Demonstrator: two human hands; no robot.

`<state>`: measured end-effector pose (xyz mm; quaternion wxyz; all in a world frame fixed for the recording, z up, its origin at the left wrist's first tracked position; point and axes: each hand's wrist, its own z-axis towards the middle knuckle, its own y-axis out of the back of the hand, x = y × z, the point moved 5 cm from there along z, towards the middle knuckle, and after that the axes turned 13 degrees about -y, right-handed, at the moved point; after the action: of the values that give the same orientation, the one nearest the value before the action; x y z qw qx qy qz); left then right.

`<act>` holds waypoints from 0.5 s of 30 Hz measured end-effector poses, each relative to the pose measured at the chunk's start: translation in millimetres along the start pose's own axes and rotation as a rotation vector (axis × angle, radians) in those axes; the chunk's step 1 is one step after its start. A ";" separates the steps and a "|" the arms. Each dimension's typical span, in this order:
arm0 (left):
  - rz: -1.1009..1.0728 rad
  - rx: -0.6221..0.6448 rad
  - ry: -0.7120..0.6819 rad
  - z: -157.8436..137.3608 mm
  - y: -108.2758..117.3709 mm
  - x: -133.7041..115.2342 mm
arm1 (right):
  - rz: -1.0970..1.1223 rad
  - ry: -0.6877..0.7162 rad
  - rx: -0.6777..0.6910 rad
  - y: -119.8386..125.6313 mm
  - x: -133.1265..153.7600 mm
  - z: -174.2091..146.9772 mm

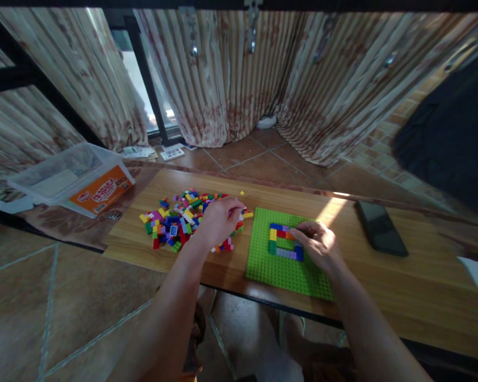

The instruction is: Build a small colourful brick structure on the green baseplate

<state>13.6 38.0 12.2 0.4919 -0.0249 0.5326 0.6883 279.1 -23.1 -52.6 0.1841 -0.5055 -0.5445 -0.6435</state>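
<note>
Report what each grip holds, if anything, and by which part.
Cannot be told for either. The left grip is over the brick pile, its fingertips unclear; the right grip covers the far right corner of the brick frame.

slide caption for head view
Right hand at a rectangular toy brick outline on a green baseplate, left hand over loose bricks.

I see striped curtains (223,79) hanging beyond my long wooden table (414,286), brown floor tiles (16,313) with pale lines (50,297) between them, a bright window (133,74) with a black frame (144,69) on the left, and a strip of sunlight (334,207) on the table.
</note>
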 end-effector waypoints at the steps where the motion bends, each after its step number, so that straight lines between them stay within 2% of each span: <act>1: 0.001 -0.002 0.003 -0.4 1.5 1.8 | 0.052 -0.013 0.021 1.5 0.7 0.9; 6: 0.019 -0.021 0.027 -2.6 9.1 7.8 | 0.174 -0.059 -0.031 13.6 2.2 6.2; 12: 0.052 -0.052 0.040 -3.6 17.5 12.6 | 0.160 0.031 -0.116 10.4 8.6 0.0; 15: 0.061 -0.093 0.054 -4.4 23.1 17.4 | 0.094 0.068 -0.216 5.3 14.6 -6.7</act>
<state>-13.7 47.1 17.0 0.4546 -0.0500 0.5136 0.7260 274.1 -26.3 -36.7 0.1769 -0.5253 -0.4413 -0.7057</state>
